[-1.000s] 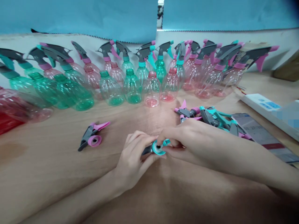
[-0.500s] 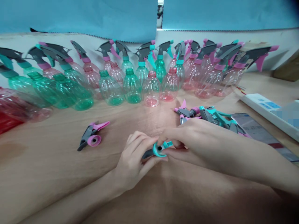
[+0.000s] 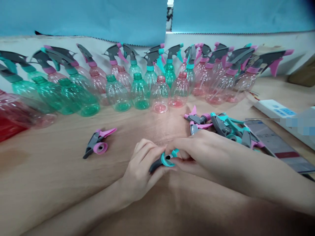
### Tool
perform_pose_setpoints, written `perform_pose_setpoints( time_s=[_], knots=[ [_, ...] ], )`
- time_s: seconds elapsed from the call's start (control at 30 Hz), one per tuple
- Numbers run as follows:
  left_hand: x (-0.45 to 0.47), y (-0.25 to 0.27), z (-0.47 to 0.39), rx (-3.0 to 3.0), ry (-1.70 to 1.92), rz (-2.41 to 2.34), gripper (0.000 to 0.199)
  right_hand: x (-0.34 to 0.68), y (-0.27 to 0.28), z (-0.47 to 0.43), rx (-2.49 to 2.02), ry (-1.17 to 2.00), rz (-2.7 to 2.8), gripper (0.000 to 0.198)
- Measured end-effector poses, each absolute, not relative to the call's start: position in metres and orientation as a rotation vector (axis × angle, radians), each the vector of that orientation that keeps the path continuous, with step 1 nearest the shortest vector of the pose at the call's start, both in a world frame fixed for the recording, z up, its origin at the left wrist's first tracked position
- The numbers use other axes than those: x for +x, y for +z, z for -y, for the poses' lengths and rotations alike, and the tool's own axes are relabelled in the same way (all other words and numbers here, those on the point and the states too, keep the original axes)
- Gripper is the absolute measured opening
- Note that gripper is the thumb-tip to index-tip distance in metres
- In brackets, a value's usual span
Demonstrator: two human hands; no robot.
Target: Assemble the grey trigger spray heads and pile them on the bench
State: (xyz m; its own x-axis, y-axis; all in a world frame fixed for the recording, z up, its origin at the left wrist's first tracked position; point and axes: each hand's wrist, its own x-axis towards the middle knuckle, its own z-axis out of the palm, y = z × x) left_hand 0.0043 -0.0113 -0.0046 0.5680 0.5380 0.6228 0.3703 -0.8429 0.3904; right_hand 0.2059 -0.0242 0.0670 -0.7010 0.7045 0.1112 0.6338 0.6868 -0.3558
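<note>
A grey spray trigger head (image 3: 155, 166) with a teal collar lies on its side just above the table, its collar opening facing me. My left hand (image 3: 140, 168) is closed round its grey body, thumb below and fingers above. From the other side my right hand (image 3: 197, 149) pinches the collar's rim, and its fingers partly hide the opening and the teal trigger. To the left, apart from both hands, a grey and pink spray head (image 3: 100, 148) rests on the table. Several loose spray heads (image 3: 222, 126) lie piled just behind my right hand.
Open-necked green bottles (image 3: 140, 93) and pink bottles (image 3: 160, 96) stand in front of bottles with spray heads fitted. A red bag (image 3: 10, 124) is at the far left. A phone (image 3: 283, 147) and a white box-like device (image 3: 273, 106) lie at the right.
My right hand has shifted slightly at the teal collar, and the spray head has turned a little. The view has moved slightly; the other things stay put.
</note>
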Motion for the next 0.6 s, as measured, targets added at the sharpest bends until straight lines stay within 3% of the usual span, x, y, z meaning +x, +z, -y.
perform_pose_setpoints(
  time_s=[0.37,0.6],
  knots=[
    [0.003,-0.007,0.012,2.581,1.152,-0.787,0.022,0.203,0.061,0.033,-1.092,0.249,2.556,0.016],
    [0.002,-0.007,0.025,2.599,1.174,-0.769,0.023,0.2,0.074,0.032,-1.212,0.548,2.559,0.017]
  ],
)
